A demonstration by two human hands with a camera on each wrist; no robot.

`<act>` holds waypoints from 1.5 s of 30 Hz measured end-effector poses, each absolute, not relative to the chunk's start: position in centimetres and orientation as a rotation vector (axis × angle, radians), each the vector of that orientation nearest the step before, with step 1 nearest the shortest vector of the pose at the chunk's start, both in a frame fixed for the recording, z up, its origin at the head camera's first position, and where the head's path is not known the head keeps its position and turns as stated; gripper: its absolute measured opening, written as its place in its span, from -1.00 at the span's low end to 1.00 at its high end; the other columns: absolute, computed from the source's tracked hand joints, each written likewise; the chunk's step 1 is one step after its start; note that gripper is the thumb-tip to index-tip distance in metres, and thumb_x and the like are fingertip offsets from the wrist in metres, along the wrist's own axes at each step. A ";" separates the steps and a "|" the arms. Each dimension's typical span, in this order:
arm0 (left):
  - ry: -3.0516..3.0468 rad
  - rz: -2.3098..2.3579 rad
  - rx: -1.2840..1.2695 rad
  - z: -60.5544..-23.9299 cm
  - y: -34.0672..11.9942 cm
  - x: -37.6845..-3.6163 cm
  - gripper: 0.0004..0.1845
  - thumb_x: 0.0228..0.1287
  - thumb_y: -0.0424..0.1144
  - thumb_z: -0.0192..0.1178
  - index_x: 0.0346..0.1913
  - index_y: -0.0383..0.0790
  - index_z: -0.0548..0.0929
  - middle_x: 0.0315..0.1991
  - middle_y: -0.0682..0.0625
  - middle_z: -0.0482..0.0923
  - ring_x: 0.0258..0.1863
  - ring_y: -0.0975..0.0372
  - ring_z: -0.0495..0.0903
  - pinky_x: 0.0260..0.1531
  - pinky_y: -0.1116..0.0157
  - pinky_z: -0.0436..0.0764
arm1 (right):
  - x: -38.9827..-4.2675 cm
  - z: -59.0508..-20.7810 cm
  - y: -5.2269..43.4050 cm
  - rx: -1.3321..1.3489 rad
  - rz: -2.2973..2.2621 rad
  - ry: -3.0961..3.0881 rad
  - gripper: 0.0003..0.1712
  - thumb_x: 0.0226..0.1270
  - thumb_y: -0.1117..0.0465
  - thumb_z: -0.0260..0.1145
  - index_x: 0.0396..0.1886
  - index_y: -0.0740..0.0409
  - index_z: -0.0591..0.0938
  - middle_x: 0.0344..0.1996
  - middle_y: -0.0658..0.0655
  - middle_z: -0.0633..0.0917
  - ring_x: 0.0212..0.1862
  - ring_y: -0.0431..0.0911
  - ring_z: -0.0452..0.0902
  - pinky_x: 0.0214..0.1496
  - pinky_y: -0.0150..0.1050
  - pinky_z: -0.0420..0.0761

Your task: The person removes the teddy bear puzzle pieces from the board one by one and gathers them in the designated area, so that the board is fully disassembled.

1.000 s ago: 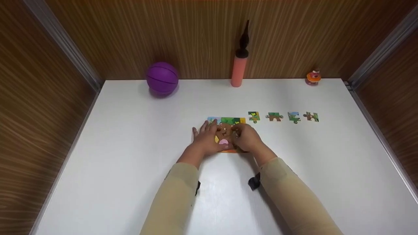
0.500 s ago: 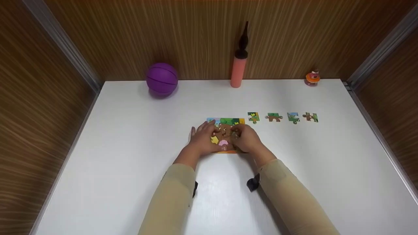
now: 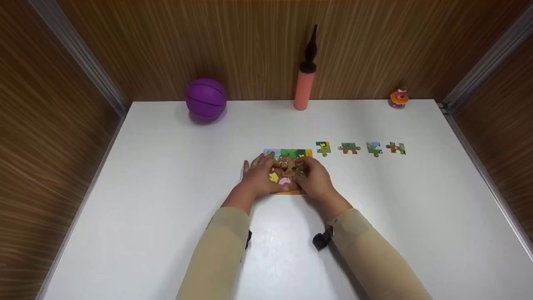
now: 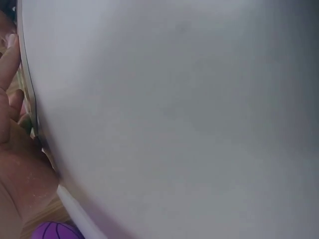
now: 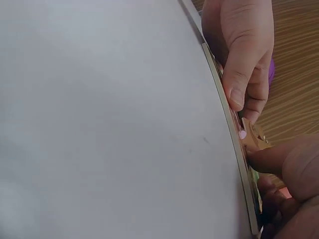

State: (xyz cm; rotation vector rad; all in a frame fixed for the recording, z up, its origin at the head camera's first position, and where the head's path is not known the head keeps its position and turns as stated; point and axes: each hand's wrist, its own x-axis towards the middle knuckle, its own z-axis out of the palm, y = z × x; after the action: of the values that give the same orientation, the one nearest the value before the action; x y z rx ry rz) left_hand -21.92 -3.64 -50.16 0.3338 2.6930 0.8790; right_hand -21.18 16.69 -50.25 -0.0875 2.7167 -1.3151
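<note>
Head view: left hand (image 3: 259, 178) spread, right hand (image 3: 318, 178) pinching, both at the puzzle board (image 3: 295, 153).
The left rests on the board's left side, thumb low; the right's bent fingers hold a brown piece (image 5: 253, 138) tilted over the board.

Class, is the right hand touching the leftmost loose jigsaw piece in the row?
Apart: the head view shows white tabletop between the right hand and the leftmost loose jigsaw piece.

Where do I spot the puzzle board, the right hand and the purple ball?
Puzzle board (image 3: 290, 153): head view, its green far strip.
Right hand (image 3: 318, 179): head view, its back.
Purple ball (image 3: 206, 99): head view, its middle.
</note>
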 end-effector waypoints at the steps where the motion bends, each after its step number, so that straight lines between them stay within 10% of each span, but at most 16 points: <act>1: 2.693 0.872 0.334 -50.1 -3.6 -21.9 -0.11 0.17 0.24 0.54 0.46 -0.04 0.44 0.73 0.10 -0.03 0.72 0.10 -0.21 0.61 -0.12 -0.43 | -21.2 -50.3 16.6 -0.086 -1.335 2.715 -0.53 0.45 0.47 0.33 0.30 0.22 0.57 0.05 0.22 0.65 0.10 0.08 0.56 0.23 0.02 0.61; 45: 2.661 0.914 0.344 -49.9 -3.6 -21.8 -0.18 0.18 0.20 0.56 0.41 -0.06 0.48 0.74 0.06 -0.07 0.72 0.07 -0.24 0.58 -0.13 -0.51 | -22.0 -50.6 27.5 -0.251 -1.252 2.860 -0.49 0.25 0.37 0.41 0.22 0.41 0.67 -0.08 0.28 0.58 -0.10 0.08 0.45 -0.05 -0.10 0.47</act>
State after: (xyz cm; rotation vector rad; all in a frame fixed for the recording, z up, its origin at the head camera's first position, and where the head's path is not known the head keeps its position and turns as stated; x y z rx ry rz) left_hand -21.78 -3.63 -49.87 0.3441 2.6609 0.9136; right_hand -22.00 27.47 -50.59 -0.2505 2.8600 -1.2519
